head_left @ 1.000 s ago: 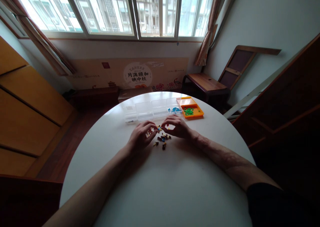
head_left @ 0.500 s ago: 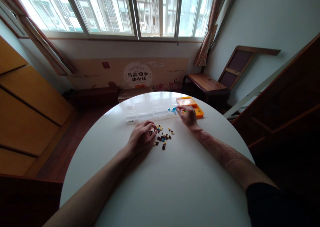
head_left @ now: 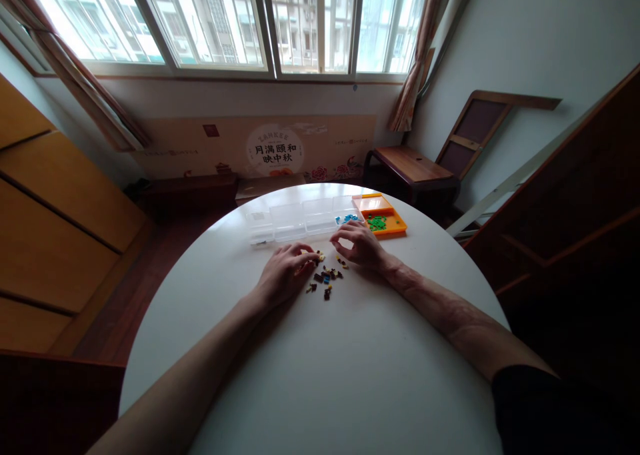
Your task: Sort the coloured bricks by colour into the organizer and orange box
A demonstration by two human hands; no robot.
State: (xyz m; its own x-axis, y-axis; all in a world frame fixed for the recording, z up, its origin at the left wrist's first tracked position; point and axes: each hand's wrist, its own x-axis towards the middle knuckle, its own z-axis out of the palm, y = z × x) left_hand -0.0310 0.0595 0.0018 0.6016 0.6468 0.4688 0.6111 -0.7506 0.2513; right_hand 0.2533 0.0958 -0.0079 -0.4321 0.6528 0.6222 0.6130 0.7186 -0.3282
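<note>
A small pile of tiny bricks (head_left: 326, 279), brown, yellow and blue, lies on the round white table (head_left: 320, 375). My left hand (head_left: 285, 273) rests at the pile's left edge, fingers curled, its tips pinched on a small yellowish piece. My right hand (head_left: 361, 245) hovers just right of the pile with fingers bent and slightly apart; nothing shows in it. Behind the hands stands a row of clear plastic boxes (head_left: 295, 220), the rightmost holding blue bricks (head_left: 346, 219). An orange tray (head_left: 383, 218) with green bricks (head_left: 377, 223) sits at the right end.
A wooden bench (head_left: 410, 165) and a leaning wooden frame (head_left: 480, 131) stand beyond the table at right. Wooden cabinets (head_left: 45, 215) line the left. A printed cardboard panel (head_left: 260, 149) leans under the window.
My right hand went from the pile to the blue-brick box and orange tray, then came back toward the pile. My left hand stayed at the pile's left edge.
</note>
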